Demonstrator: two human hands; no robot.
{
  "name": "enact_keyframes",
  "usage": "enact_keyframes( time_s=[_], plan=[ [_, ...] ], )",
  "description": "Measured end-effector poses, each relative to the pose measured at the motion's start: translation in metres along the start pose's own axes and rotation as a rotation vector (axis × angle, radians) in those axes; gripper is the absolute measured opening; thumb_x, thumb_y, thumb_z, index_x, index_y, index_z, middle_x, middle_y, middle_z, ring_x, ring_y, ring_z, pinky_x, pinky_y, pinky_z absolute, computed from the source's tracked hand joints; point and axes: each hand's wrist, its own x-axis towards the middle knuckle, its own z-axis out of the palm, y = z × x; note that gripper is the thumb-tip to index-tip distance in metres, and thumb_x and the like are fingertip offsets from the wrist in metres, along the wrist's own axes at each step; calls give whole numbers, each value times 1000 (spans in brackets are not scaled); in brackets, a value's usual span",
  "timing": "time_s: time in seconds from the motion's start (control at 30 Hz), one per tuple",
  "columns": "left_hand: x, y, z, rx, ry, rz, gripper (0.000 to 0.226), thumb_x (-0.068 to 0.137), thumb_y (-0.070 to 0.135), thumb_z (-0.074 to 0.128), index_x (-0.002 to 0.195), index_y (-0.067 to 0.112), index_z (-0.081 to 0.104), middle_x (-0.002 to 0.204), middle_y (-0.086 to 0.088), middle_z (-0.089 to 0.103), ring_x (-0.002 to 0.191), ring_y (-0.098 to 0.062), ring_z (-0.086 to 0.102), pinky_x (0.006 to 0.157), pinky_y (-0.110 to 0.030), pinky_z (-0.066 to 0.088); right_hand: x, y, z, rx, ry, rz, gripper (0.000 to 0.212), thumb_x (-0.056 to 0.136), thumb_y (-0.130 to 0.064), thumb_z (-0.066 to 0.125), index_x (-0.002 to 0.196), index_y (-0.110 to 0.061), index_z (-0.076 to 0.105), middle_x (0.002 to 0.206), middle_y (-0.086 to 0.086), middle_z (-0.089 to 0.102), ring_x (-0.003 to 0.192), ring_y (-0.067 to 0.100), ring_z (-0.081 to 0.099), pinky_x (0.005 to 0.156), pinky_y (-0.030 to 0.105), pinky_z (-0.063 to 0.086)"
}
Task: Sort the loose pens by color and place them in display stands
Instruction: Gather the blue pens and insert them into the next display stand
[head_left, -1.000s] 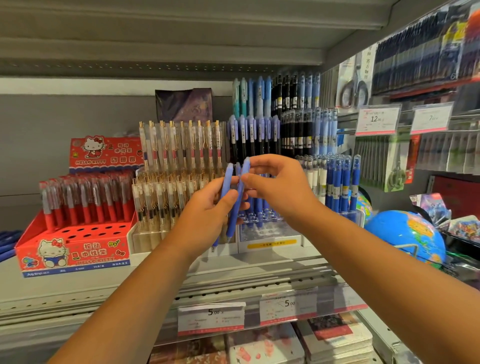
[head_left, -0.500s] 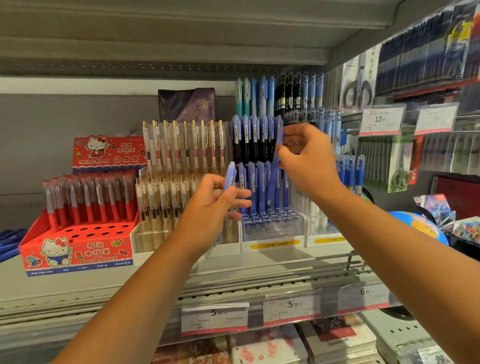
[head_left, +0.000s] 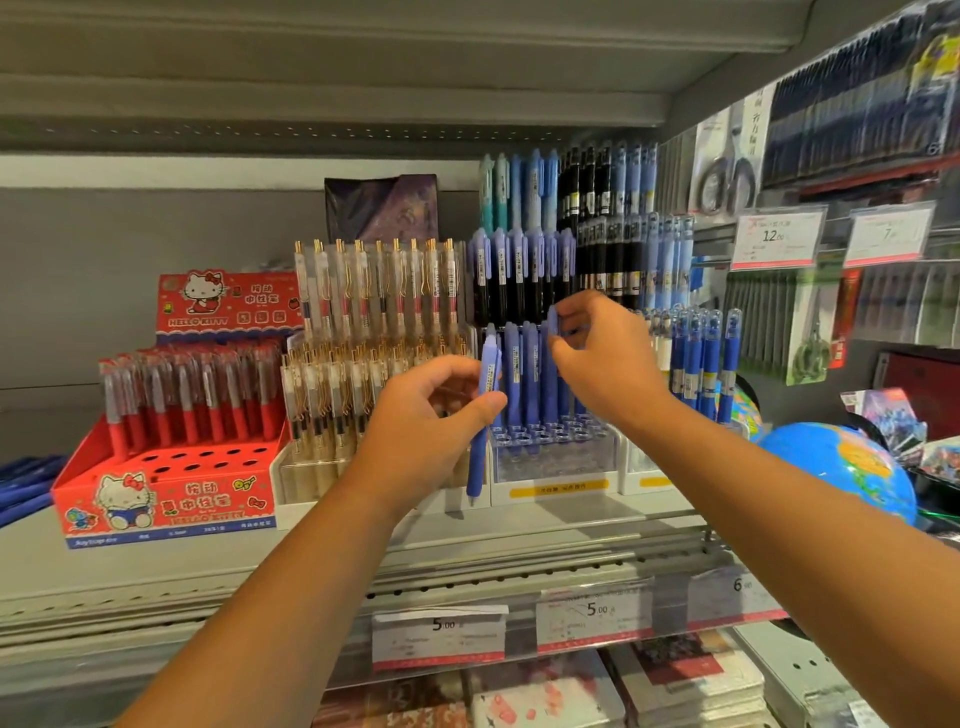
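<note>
While the red stand at the left of the frame sits only part filled, its front holes bare, the action is in the middle. The left hand grips one loose blue pen upright, tip down, just left of the clear stand. Further right, the right hand pinches the top of a second blue pen standing in that stand's blue row; it looks to me like it's going in. So one is nearly home, one waits, and plenty of front holes gape. Blue shapes at the far left edge may be more pens, but they're too blurred to call.
</note>
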Motion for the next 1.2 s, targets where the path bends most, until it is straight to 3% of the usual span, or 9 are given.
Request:
enact_keyframes(
  time_s=[0.13, 0.3, 0.43, 0.57, 0.7, 0.83, 1.07, 1.2],
  plan=[
    [0, -1, 0, -4, 16, -1, 18, 83, 13, 75, 100, 20, 72, 91, -4, 74, 84, -24, 69, 77, -43, 60, -4, 4, 5, -74, -50, 21, 26, 95, -13, 61, 120, -7, 56, 97, -1, 54, 84, 15, 54, 75, 23, 44],
    [0, 0, -1, -13, 23, 3, 20, 83, 11, 76, 97, 25, 74, 87, 2, 74, 82, -18, 69, 74, -34, 59, -6, 2, 4, -108, -61, 31, 28, 94, -16, 62, 119, -6, 55, 104, 5, 57, 84, 18, 56, 81, 32, 52],
    [0, 0, 0, -20, 40, -1, 26, 81, 10, 78, 96, 30, 73, 84, 3, 74, 79, -18, 70, 69, -27, 59, -13, -6, 0, -139, -23, 12, 33, 96, -23, 58, 127, -14, 51, 125, 6, 45, 80, 16, 54, 79, 35, 50],
    [2, 0, 0, -47, 79, -12, 33, 78, 8, 80, 97, 32, 69, 79, 1, 70, 70, -18, 70, 61, -23, 57, -28, -26, -4, 113, 22, -95, 11, 96, -27, 58, 105, -21, 57, 104, -4, 54, 77, 6, 52, 70, 20, 43],
    [2, 0, 0, -57, 84, 6, 31, 76, 9, 80, 97, 29, 68, 77, -2, 69, 71, -23, 70, 60, -32, 61, -44, -48, -5, 436, -111, -44, 9, 92, -24, 65, 96, -21, 58, 86, -2, 62, 74, 15, 61, 64, 32, 55],
    [0, 0, 1, -40, 70, 41, 31, 78, 6, 79, 98, 27, 67, 77, -1, 68, 68, -13, 68, 64, -29, 60, -52, -53, -2, 418, -119, -56, 17, 86, -17, 73, 94, -20, 58, 83, -2, 64, 70, 10, 63, 65, 27, 56],
    [-3, 3, 7, 62, 58, 147, 34, 75, 11, 81, 96, 33, 65, 80, 3, 67, 73, -7, 66, 70, -19, 55, -53, -52, -2, 439, -99, 36, 22, 86, -11, 71, 96, -24, 56, 86, -1, 62, 71, 21, 67, 66, 43, 59],
    [2, 7, 6, 298, 62, 339, 37, 77, 20, 82, 110, 18, 65, 97, 4, 66, 84, -7, 65, 74, -21, 55, -41, -46, -17, 425, -52, 38, 16, 90, -14, 66, 97, -25, 57, 89, -2, 61, 71, 25, 68, 64, 47, 59]
  ],
)
